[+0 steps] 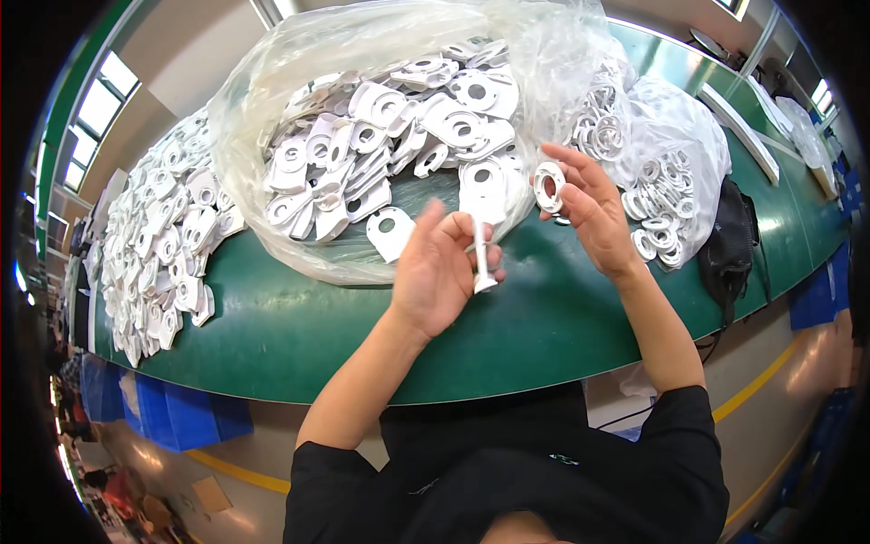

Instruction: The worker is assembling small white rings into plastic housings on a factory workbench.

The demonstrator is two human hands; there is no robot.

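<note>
My left hand [433,276] is closed around a white plastic part [481,258], turned nearly edge-on, with a flared foot at its lower end. To its right, my right hand [594,218] pinches a white plastic ring [541,189] between thumb and fingers. Both hands are raised above the green table, in front of a large clear plastic bag [353,272]. Inside that bag lies a heap of white plates with round holes [376,109]. One loose holed plate [391,232] rests near the bag's front, beside my left hand.
At the left, a big pile of white holed parts [159,236] spreads over the green table [308,349]. Bags of white rings [666,204] stand at the right, beside a black bag [729,245]. Blue bins [181,412] sit below the table's left edge.
</note>
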